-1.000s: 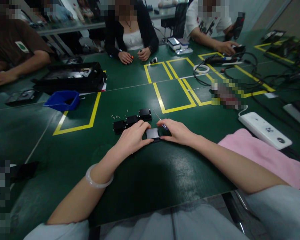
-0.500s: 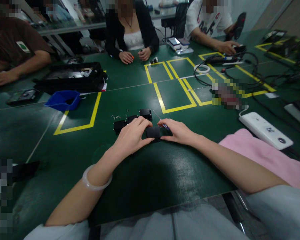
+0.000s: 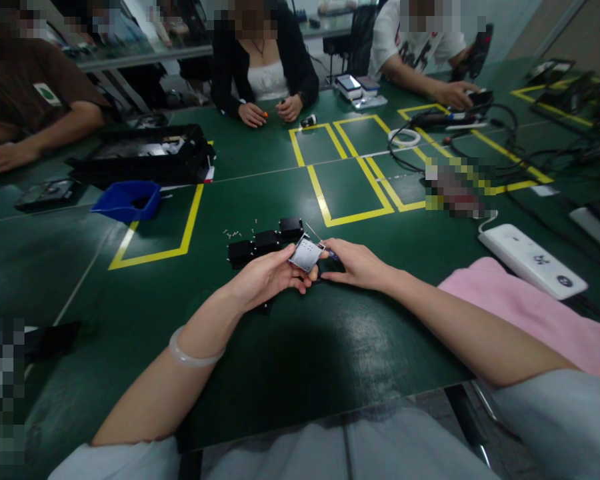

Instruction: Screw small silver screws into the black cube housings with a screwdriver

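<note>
My left hand holds a small square part tilted up, its silver metal underside facing me. My right hand rests on the green table just right of the part, with a thin screwdriver tucked under its fingers, the shaft pointing up-left; its fingertips touch the part's edge. Three black square modules lie in a row just behind my left hand. Several tiny screws are scattered left of the row.
A blue bin and a black tray sit at left. A white power strip and pink cloth lie at right, cables beyond. Other people sit around the table's far side. Yellow tape boxes mark the mat.
The square part was lying flat under both hands with its dark face up; my left hand has lifted and turned it over, showing the silver side.
</note>
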Tool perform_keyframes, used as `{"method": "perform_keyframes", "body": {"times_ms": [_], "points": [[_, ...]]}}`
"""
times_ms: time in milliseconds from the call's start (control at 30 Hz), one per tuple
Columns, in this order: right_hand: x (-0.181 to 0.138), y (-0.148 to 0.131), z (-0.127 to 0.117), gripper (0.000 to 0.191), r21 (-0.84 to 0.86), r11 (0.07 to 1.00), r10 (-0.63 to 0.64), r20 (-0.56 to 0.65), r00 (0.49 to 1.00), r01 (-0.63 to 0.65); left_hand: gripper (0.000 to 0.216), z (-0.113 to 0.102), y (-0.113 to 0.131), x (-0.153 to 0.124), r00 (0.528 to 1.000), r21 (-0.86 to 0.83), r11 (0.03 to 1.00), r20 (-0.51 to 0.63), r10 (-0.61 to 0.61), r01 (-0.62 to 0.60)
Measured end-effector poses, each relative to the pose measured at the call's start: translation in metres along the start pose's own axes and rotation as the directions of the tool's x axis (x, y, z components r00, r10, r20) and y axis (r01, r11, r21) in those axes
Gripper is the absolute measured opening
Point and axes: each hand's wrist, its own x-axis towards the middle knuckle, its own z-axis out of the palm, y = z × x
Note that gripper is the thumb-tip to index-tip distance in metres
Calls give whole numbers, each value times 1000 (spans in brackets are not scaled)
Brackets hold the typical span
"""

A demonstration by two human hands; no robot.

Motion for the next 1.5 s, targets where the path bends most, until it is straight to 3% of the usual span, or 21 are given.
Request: {"method": "perform_keyframes", "body": {"times_ms": [233,1500], "points": [[1,-2,-1,46,10,1000,-5,12,1000,5,50,-8,-9,5,987,-225,973,135,87,-55],[1,-5,-4,41,20,1000,-2,20,1000,2,41,-13,-13,6,980,-304,952,175,98,-41]]}}
